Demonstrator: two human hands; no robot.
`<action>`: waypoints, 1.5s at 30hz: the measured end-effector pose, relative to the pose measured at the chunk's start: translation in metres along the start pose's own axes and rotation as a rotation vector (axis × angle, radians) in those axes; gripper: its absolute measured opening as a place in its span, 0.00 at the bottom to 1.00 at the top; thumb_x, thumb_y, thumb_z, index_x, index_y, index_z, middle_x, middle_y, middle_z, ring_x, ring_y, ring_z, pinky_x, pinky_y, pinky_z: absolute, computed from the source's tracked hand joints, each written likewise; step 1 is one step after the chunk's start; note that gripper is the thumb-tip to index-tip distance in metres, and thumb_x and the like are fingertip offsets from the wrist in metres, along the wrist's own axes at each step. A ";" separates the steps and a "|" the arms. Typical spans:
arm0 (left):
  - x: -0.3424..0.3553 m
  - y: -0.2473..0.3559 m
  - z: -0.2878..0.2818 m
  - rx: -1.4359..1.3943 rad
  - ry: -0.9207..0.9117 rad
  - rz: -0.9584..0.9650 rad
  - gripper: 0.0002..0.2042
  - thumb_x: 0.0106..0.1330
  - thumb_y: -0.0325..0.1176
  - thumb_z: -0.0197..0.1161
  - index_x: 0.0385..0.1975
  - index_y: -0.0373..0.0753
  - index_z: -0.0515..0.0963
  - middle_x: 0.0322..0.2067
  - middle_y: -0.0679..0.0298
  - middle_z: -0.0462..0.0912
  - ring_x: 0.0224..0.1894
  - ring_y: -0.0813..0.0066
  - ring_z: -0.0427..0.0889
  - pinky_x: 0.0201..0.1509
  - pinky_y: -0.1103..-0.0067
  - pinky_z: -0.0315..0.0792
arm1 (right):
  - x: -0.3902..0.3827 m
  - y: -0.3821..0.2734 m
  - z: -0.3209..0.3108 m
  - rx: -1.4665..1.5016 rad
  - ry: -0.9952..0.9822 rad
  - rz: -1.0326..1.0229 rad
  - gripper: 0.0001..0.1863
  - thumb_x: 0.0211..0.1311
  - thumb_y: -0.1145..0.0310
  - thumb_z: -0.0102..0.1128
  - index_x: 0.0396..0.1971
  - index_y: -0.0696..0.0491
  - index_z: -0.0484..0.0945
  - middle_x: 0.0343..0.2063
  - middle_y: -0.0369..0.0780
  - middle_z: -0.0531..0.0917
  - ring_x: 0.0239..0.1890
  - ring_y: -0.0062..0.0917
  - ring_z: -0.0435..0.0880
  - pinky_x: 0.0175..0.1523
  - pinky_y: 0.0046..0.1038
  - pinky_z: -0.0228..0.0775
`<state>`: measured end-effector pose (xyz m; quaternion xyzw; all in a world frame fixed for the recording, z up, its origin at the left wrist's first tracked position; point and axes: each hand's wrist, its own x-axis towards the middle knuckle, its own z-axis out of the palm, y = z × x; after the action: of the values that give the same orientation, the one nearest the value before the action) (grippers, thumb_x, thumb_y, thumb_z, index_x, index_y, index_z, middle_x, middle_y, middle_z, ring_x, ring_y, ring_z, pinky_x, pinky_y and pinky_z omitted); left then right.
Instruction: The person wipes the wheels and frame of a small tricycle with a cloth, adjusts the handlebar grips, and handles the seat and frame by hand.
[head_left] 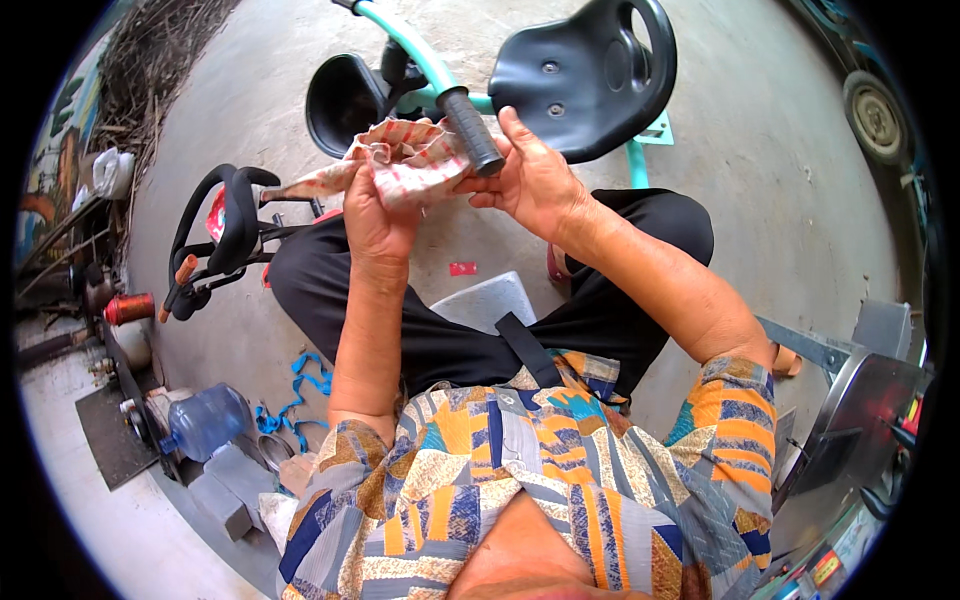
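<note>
A crumpled white cloth with red marks [420,175] is bunched in my left hand [378,222], whose fingers are closed on it. The cloth lies against the left side of a black ribbed handlebar grip [472,132], on the end of a mint-green bar [408,38]. My right hand [535,180] is at the grip's lower end. Its thumb points up, apart from the fingers, which stretch left beneath the grip toward the cloth. The grip hides part of this hand. A black moulded seat [575,85] is just beyond it.
A black rounded part [343,103] sits behind the cloth. To the left stands a black padded frame [228,215]. Blue strap [296,395] and a large water bottle [208,420] lie lower left. A red scrap [463,268] lies between my knees; a wheel [875,112] is far right.
</note>
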<state>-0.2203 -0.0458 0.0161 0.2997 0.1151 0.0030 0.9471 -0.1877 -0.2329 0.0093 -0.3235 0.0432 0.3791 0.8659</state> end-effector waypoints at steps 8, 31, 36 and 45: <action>-0.023 -0.011 -0.015 0.127 -0.122 0.114 0.12 0.56 0.26 0.55 0.40 0.31 0.77 0.52 0.46 0.74 0.56 0.57 0.72 0.65 0.65 0.59 | -0.004 0.001 -0.015 -0.253 0.310 -0.235 0.08 0.62 0.67 0.56 0.39 0.52 0.77 0.32 0.34 0.82 0.34 0.17 0.80 0.42 0.23 0.73; 0.006 -0.026 -0.010 0.991 -0.413 0.256 0.31 0.52 0.25 0.66 0.59 0.33 0.66 0.53 0.58 0.75 0.57 0.74 0.71 0.53 0.77 0.72 | -0.006 -0.025 -0.018 -1.322 -0.025 -0.510 0.11 0.55 0.81 0.57 0.39 0.58 0.80 0.29 0.35 0.80 0.33 0.18 0.78 0.43 0.21 0.73; 0.005 -0.035 0.002 0.640 -0.397 -0.242 0.29 0.49 0.21 0.67 0.55 0.33 0.69 0.42 0.63 0.80 0.46 0.75 0.78 0.50 0.78 0.73 | -0.012 -0.033 -0.010 -1.472 -0.030 -0.653 0.10 0.48 0.80 0.62 0.33 0.58 0.80 0.26 0.42 0.78 0.28 0.34 0.79 0.35 0.30 0.71; -0.004 -0.032 0.004 0.661 -0.327 -0.348 0.18 0.49 0.21 0.65 0.43 0.31 0.78 0.33 0.65 0.82 0.32 0.78 0.80 0.41 0.80 0.75 | -0.017 -0.038 -0.011 -1.415 0.047 -0.608 0.10 0.47 0.79 0.62 0.33 0.59 0.79 0.25 0.43 0.79 0.28 0.31 0.81 0.35 0.27 0.72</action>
<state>-0.2256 -0.0746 0.0020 0.5606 0.0068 -0.2423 0.7918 -0.1719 -0.2696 0.0263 -0.8059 -0.2819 0.0547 0.5178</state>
